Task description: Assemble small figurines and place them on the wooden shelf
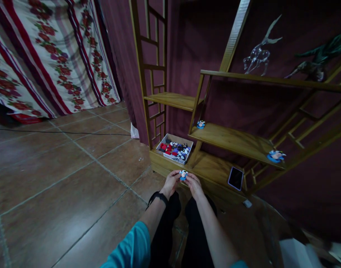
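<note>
Head view: brown tiled floor (75, 193) fills the left side and runs beneath the person's legs
Wooden shelf unit (228, 143): stands ahead and to the right, its shelves at several heights against dark purple fabric
Floral cloth (58, 56): hangs at upper left, striped in white and dark red
Dark green sculpture (318, 59): on the upper right shelf
Glass deer (258, 57): clear, on that same shelf, left of the sculpture
Open box (179, 138): on the low left ledge, filled with small red, white, black and purple pieces
Dark-screened device (235, 178): lies on the low ledge at right, pale purple around its edge
Left hand (171, 180): black band at the wrist, fingertips clamped on the left side of the held figurine (183, 175)
Right hand (194, 183): fingertips clamped on the figurine's right side
Shelf figurines: one (200, 124) at the middle shelf's left end, another (276, 156) at its right end, both blue-based
Held figurine: white, pink and blue, between both hands, just in front of the low ledge
</note>
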A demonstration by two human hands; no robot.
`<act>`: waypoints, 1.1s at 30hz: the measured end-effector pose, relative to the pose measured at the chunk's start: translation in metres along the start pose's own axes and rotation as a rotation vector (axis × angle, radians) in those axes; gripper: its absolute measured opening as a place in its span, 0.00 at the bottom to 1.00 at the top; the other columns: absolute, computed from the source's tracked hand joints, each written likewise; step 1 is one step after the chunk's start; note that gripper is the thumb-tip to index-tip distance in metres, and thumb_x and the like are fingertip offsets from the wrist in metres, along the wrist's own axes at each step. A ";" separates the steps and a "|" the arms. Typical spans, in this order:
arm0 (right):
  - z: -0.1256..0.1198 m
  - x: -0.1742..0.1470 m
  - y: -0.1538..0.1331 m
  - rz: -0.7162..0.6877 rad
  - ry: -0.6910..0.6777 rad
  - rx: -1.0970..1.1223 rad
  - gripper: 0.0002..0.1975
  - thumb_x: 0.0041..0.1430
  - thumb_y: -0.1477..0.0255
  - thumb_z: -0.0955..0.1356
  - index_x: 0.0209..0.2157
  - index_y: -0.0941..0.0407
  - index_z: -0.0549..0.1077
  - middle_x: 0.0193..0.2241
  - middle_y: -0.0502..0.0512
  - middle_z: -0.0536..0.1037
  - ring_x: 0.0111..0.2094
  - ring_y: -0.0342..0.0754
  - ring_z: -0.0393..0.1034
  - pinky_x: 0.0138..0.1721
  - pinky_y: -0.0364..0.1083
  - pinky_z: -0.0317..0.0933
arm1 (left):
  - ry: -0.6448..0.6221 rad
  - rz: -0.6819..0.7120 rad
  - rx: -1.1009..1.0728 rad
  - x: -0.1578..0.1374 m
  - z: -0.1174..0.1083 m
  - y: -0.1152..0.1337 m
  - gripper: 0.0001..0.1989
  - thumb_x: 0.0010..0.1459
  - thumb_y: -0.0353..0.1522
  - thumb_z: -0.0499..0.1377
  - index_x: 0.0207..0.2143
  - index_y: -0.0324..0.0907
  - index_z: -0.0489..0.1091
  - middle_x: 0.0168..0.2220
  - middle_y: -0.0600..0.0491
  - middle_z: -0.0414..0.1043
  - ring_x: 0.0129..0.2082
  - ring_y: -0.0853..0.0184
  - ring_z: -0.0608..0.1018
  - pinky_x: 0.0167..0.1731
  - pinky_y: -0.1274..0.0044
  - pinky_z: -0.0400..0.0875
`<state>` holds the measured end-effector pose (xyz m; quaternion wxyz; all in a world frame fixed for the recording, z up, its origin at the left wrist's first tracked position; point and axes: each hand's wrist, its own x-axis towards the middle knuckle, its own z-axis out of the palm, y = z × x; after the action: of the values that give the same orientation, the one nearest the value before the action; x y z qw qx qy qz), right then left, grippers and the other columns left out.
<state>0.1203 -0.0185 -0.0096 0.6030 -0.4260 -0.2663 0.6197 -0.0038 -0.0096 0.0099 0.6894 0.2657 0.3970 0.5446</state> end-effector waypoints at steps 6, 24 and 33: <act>0.003 -0.001 -0.001 -0.014 -0.004 -0.001 0.12 0.38 0.69 0.74 0.29 0.54 0.75 0.33 0.53 0.78 0.36 0.48 0.73 0.39 0.46 0.65 | -0.006 -0.032 -0.035 -0.001 0.001 0.004 0.13 0.38 0.30 0.68 0.30 0.37 0.72 0.27 0.50 0.74 0.25 0.71 0.74 0.28 0.79 0.67; 0.003 -0.002 -0.001 -0.017 0.025 -0.008 0.14 0.36 0.67 0.75 0.29 0.55 0.74 0.32 0.52 0.78 0.33 0.47 0.72 0.36 0.45 0.65 | -0.022 -0.058 -0.056 0.003 -0.001 0.003 0.11 0.39 0.30 0.68 0.28 0.38 0.71 0.27 0.50 0.75 0.26 0.70 0.75 0.29 0.79 0.67; 0.004 -0.002 -0.004 0.022 0.056 -0.058 0.13 0.37 0.68 0.73 0.28 0.54 0.72 0.30 0.51 0.78 0.31 0.46 0.73 0.32 0.44 0.65 | -0.023 -0.058 -0.044 0.004 -0.001 0.001 0.12 0.37 0.30 0.68 0.28 0.37 0.72 0.28 0.49 0.75 0.26 0.70 0.75 0.29 0.78 0.67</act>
<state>0.1189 -0.0196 -0.0032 0.5908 -0.4632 -0.2626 0.6062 -0.0048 -0.0054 0.0089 0.7150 0.2451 0.3846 0.5299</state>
